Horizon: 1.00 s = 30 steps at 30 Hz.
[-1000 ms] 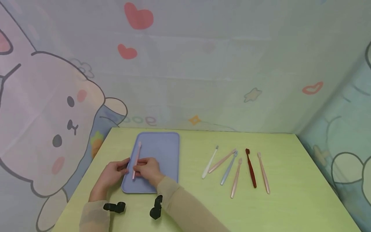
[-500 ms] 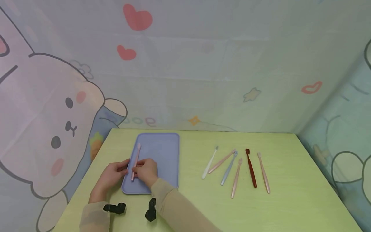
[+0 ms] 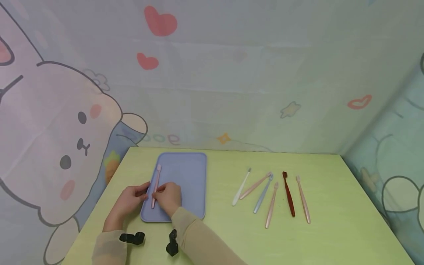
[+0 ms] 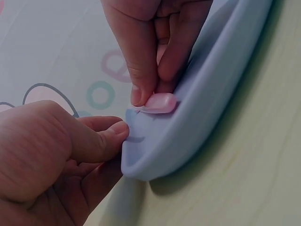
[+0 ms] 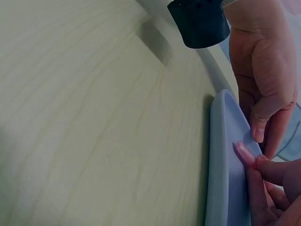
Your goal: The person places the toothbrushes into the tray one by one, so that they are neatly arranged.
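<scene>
A blue-lavender tray [image 3: 190,184] lies at the left of the table. My left hand [image 3: 129,200] grips its left rim; in the left wrist view the thumb [image 4: 115,132] is on the rim's edge with the other fingers below. My right hand [image 3: 169,197] reaches over the tray and pinches a pink toothbrush [image 3: 157,180] by the handle. This toothbrush lies lengthwise along the tray's left side, bristle head toward the back. The right wrist view shows the rounded end of its handle [image 5: 244,153] sticking out past the fingertips, low inside the tray.
Right of the tray, several toothbrushes lie spread on the yellow-green table [image 3: 218,235]: a white one [image 3: 241,187], a blue one [image 3: 264,193], a dark red one [image 3: 289,195] and pink ones [image 3: 303,200]. A printed cloth backdrop [image 3: 232,73] stands behind the table.
My right hand and forearm have shifted slightly left, carrying the pink toothbrush a little closer to the tray's left rim. The left hand keeps its place on the rim.
</scene>
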Each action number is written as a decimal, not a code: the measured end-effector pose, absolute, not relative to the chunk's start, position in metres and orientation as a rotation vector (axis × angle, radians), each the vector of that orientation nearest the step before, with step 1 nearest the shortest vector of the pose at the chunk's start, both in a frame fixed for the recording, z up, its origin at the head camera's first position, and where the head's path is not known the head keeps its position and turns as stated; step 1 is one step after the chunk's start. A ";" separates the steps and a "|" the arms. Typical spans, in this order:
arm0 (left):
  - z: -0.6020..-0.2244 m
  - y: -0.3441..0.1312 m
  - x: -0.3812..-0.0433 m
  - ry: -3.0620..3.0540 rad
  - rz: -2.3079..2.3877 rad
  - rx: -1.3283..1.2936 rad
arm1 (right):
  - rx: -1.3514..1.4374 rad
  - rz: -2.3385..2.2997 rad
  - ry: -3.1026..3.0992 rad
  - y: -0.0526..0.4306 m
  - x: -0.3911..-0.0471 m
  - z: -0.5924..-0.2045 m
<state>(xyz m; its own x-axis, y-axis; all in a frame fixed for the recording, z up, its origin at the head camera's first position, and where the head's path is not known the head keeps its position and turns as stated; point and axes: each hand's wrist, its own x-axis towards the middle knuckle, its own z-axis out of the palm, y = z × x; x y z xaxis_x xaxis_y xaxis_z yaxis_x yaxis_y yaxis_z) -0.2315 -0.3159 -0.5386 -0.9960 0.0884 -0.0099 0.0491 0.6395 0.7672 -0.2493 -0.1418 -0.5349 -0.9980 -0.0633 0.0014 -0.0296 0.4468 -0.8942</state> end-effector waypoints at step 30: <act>-0.536 -0.315 -0.228 2.793 1.314 0.095 | -0.126 -1.601 2.543 -0.141 -0.255 -0.535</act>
